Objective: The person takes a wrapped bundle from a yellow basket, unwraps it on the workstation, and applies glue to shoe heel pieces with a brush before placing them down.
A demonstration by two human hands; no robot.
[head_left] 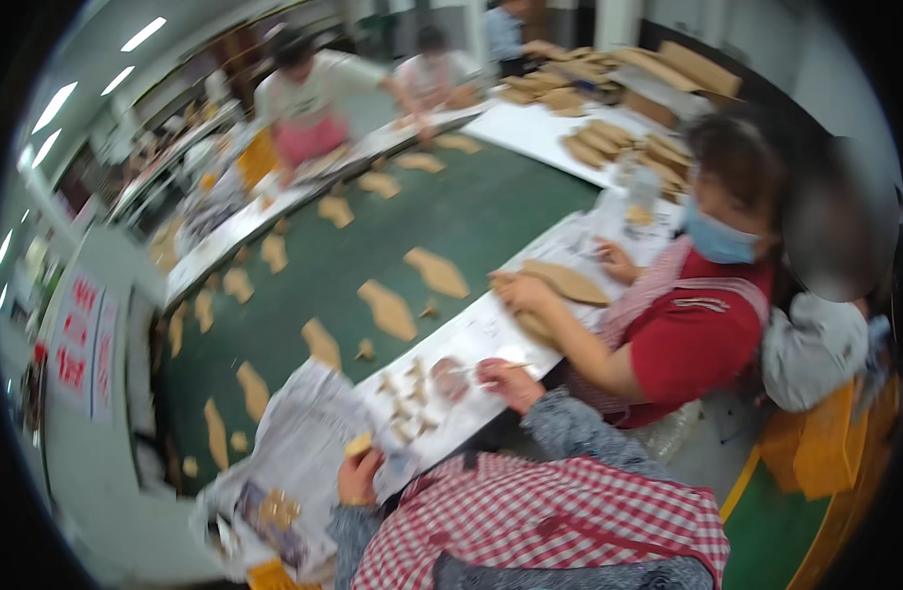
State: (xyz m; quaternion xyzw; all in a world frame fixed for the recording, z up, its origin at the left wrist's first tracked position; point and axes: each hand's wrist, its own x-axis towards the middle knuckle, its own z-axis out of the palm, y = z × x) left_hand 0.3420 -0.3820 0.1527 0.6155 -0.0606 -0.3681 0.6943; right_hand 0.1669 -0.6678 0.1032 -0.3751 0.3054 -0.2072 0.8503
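Note:
My left hand (359,477) is closed on a small tan piece (358,445), holding it up over a sheet of newspaper. My right hand (513,384) grips a thin brush (518,366); its light tip points left to a small round pinkish dish (449,380) on the white ledge. Beside the dish, several small tan pieces (402,398) are laid in rows. The newspaper (309,418) spreads over the ledge to the left, and more small yellowish pieces (279,508) rest at its lower end. Motion blur hides fine detail.
A green conveyor belt (304,285) carries tan shaped pieces (387,310) in two rows. At my right, a masked co-worker (687,315) handles large tan pieces (566,282). Other people (309,108) work across the belt. Stacked tan pieces (609,143) lie at the far right.

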